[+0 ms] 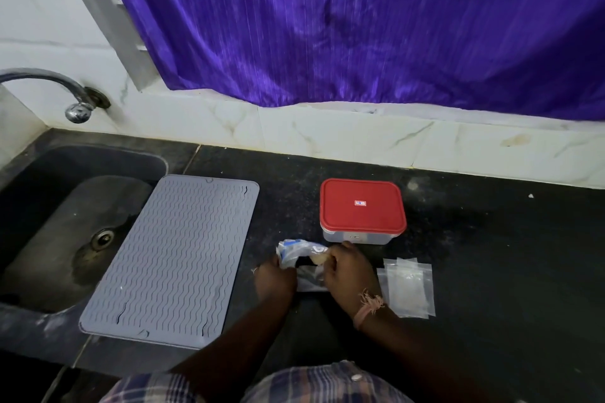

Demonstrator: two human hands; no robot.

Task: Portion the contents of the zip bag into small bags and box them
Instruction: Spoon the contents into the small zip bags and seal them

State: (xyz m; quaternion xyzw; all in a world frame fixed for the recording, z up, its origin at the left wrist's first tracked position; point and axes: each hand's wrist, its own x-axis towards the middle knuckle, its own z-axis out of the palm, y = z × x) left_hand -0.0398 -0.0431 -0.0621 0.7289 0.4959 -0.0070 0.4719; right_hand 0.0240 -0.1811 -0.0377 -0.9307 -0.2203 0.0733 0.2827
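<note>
Grey mat (173,258) lies left, beside the sink (65,206). Your left hand (273,281) pinches the zip bag (302,255) at its left edge; your right hand (347,268) grips its right edge, fingers closed. Past them sits the red-lidded box (361,209); small bags (406,286) lie rightmost.

Plaid shirt (311,383), frayed thread band on right wrist (370,304) (pinkish), bare forearms.

left hand (274,281) and right hand (348,271) close together, fingers curled, forearms converging
</note>
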